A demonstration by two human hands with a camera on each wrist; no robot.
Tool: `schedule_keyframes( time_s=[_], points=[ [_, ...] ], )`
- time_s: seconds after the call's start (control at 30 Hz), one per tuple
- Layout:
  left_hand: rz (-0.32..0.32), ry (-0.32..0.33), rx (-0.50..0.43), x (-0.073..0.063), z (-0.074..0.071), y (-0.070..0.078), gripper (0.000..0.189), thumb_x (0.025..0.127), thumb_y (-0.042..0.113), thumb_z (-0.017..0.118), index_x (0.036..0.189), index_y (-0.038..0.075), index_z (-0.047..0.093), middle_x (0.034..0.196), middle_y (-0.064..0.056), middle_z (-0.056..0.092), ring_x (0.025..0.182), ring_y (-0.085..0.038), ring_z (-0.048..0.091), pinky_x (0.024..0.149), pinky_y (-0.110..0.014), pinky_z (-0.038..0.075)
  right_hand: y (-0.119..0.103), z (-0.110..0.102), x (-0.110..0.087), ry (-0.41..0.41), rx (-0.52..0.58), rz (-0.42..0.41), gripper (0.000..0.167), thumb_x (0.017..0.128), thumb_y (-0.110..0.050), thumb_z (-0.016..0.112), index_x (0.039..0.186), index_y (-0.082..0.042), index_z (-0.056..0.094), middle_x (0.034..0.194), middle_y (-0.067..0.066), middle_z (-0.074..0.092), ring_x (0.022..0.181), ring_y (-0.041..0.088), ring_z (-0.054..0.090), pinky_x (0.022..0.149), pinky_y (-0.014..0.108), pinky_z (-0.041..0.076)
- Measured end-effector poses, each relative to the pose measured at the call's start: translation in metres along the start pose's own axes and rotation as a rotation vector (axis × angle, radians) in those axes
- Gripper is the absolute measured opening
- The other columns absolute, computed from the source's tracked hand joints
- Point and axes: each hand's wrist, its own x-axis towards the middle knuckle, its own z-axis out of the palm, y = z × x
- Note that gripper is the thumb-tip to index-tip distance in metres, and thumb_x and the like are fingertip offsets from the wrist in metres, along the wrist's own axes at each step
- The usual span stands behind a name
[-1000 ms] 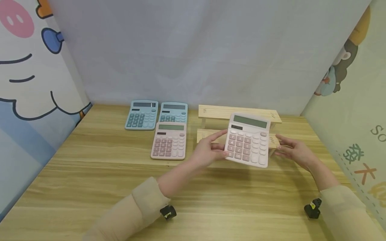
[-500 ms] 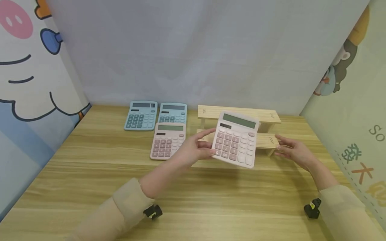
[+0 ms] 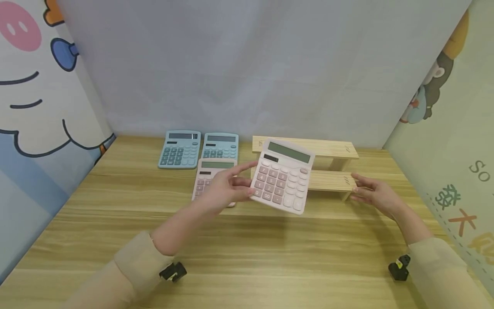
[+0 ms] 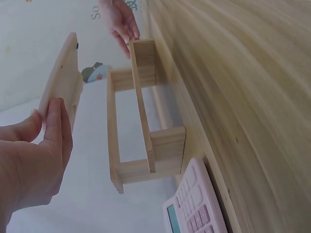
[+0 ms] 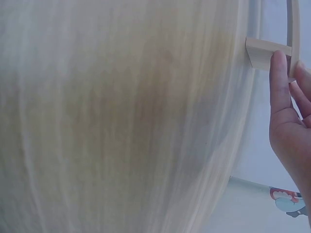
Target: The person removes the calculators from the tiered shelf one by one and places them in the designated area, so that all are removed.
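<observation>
My left hand (image 3: 221, 192) pinches a pale pink calculator (image 3: 281, 178) by its left edge, raised off the table and tilted, keys and screen toward me. In the left wrist view, the thumb lies on one face of this calculator (image 4: 63, 85) and the fingers on the other. My right hand (image 3: 377, 196) holds the right end of the lower step of a two-tier wooden shelf (image 3: 332, 180). The right wrist view shows the thumb at the board's end and a finger against the support (image 5: 262, 51). The held calculator hides part of the shelf's left side.
Left of the shelf, a second pink calculator (image 3: 202, 174) lies on the table (image 3: 270, 262), partly behind my left hand. Behind it lie two blue calculators, one at the left (image 3: 179, 150) and one beside it (image 3: 221, 146). A grey backdrop (image 3: 247, 73) closes off the rear.
My left hand has carried the pink calculator leftward, tilting it more, and uncovered the shelf's right part. It now covers part of the pink calculator on the table. My right hand stays put.
</observation>
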Motion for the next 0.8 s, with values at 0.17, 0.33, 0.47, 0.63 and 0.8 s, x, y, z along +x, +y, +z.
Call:
schedule_keyframes(
  time_s=[0.17, 0.33, 0.47, 0.63, 0.8],
  points=[
    [0.014, -0.009, 0.039, -0.005, -0.018, 0.001, 0.067, 0.086, -0.004, 0.063, 0.139, 0.031, 0.046, 0.113, -0.018, 0.061, 0.095, -0.021, 0.064, 0.078, -0.035, 0.058, 0.001, 0.000, 0.000, -0.005, -0.001, -0.003, 0.068, 0.099, -0.018, 0.050, 0.150, 0.000, 0.009, 0.150, 0.036, 0.001, 0.097, -0.008, 0.058, 0.093, 0.026, 0.050],
    [0.038, -0.009, 0.050, -0.011, -0.035, 0.006, 0.067, 0.087, -0.005, 0.061, 0.142, 0.027, 0.043, 0.116, -0.020, 0.059, 0.102, -0.023, 0.062, 0.085, -0.039, 0.055, 0.001, 0.000, 0.001, -0.009, -0.002, -0.008, 0.067, 0.099, -0.017, 0.049, 0.150, 0.000, 0.008, 0.151, 0.035, 0.000, 0.097, -0.009, 0.057, 0.093, 0.026, 0.050],
    [0.053, -0.002, 0.074, -0.016, -0.049, 0.009, 0.067, 0.088, -0.004, 0.061, 0.144, 0.027, 0.040, 0.119, -0.020, 0.058, 0.103, -0.023, 0.062, 0.086, -0.037, 0.055, 0.002, 0.000, 0.002, -0.011, 0.002, -0.012, 0.067, 0.099, -0.016, 0.049, 0.150, 0.000, 0.008, 0.151, 0.034, -0.001, 0.098, -0.010, 0.056, 0.094, 0.028, 0.050],
    [0.072, 0.026, 0.099, -0.021, -0.068, 0.007, 0.067, 0.088, -0.001, 0.061, 0.145, 0.025, 0.038, 0.119, -0.020, 0.057, 0.100, -0.020, 0.063, 0.086, -0.035, 0.055, 0.003, -0.001, 0.002, -0.010, -0.003, -0.025, 0.068, 0.099, -0.018, 0.050, 0.149, 0.001, 0.009, 0.151, 0.034, 0.001, 0.098, -0.008, 0.057, 0.092, 0.026, 0.050],
    [0.077, 0.066, 0.102, -0.026, -0.084, 0.005, 0.067, 0.090, 0.000, 0.060, 0.146, 0.025, 0.036, 0.116, -0.016, 0.056, 0.097, -0.014, 0.062, 0.084, -0.030, 0.056, 0.004, 0.001, 0.003, -0.001, 0.000, -0.029, 0.066, 0.098, -0.017, 0.051, 0.149, 0.002, 0.012, 0.151, 0.033, 0.004, 0.098, -0.006, 0.060, 0.090, 0.026, 0.051]
  ],
)
